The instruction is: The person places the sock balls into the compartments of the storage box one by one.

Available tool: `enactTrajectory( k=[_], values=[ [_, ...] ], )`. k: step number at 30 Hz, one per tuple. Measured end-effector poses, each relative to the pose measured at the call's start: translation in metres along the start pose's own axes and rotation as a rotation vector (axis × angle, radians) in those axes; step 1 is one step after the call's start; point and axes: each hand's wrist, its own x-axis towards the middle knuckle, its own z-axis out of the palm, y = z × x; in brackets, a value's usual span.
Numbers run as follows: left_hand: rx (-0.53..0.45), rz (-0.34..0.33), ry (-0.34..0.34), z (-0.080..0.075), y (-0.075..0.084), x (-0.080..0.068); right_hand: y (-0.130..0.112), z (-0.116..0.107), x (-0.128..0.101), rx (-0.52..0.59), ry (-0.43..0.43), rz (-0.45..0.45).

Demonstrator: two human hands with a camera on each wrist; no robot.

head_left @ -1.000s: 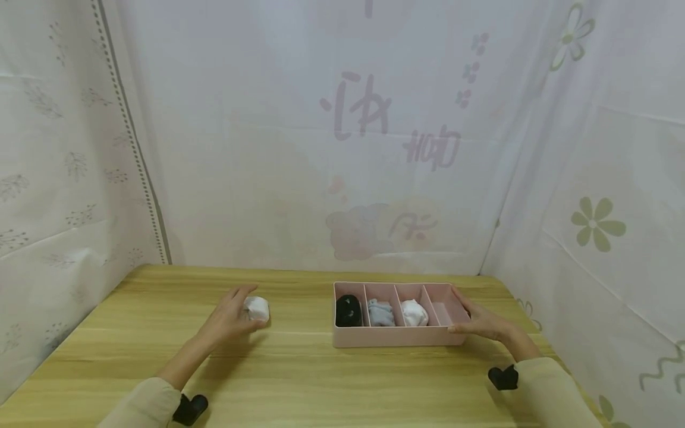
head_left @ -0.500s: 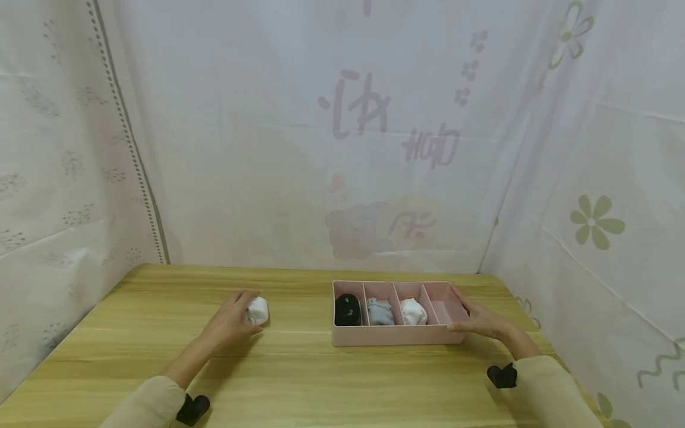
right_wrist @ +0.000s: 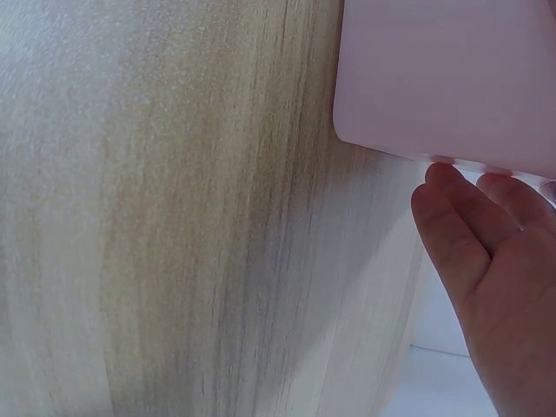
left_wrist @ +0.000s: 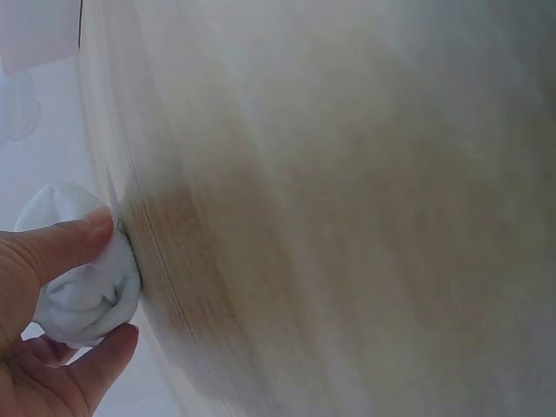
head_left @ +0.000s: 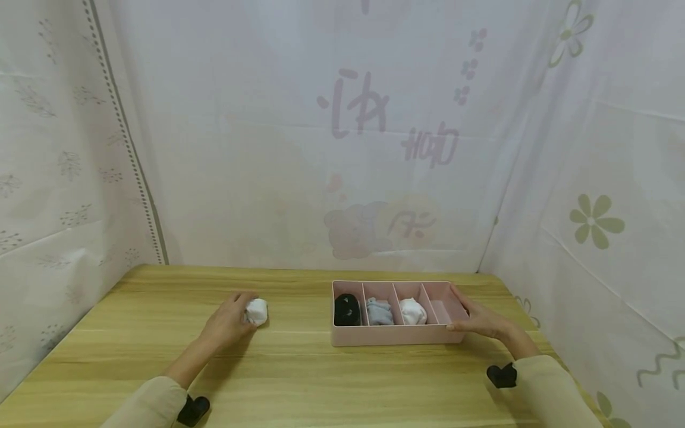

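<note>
Left hand: the left hand (head_left: 227, 324) lies on the counter (head_left: 299, 380) with thumb and fingers (left_wrist: 65, 243) curled round a rolled white sock (head_left: 256, 311); the wrist view shows the bundle pinched between them.
Rolled white sock: it sits on the counter, well left of the pink organiser tray (head_left: 393, 336) and apart from it.
Right hand: the right hand (head_left: 481, 323) rests against the tray's right end, its fingers (right_wrist: 460, 217) nearly straight along the wall and holding nothing.
Tray: four compartments in a row; from the left they hold a black sock roll (head_left: 346, 310), a grey sock roll (head_left: 380, 312) and a white sock roll (head_left: 413, 311); the rightmost compartment (head_left: 442, 309) shows only its pink floor.
Step in hand: judged from the grip, the grasp on the loose sock is being secured while the tray is steadied.
Next move: it probably calls for lifting the roll clear of the counter, carrying it rightward over the three filled compartments and lowering it into the rightmost one without loosening the roll.
Surroundings: printed white curtains (head_left: 342, 137) enclose the counter on three sides.
</note>
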Motion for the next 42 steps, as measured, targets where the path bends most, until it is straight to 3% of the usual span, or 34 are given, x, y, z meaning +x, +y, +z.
enactTrajectory(
  k=[19, 31, 35, 42],
  values=[
    [0.011, 0.042, 0.08, -0.001, 0.0, 0.0, -0.003, 0.0, -0.001, -0.025, 0.012, 0.004],
    [-0.051, 0.085, 0.14, -0.002, 0.004, 0.005, -0.003, 0.0, -0.001, -0.032, 0.023, 0.014],
    [-0.07, 0.114, 0.188, -0.001, 0.009, 0.009, -0.003, 0.0, -0.001, -0.035, 0.023, 0.019],
    [-0.136, 0.128, 0.207, -0.003, 0.028, 0.019, 0.0, 0.001, 0.0, -0.022, 0.017, 0.02]
  ],
)
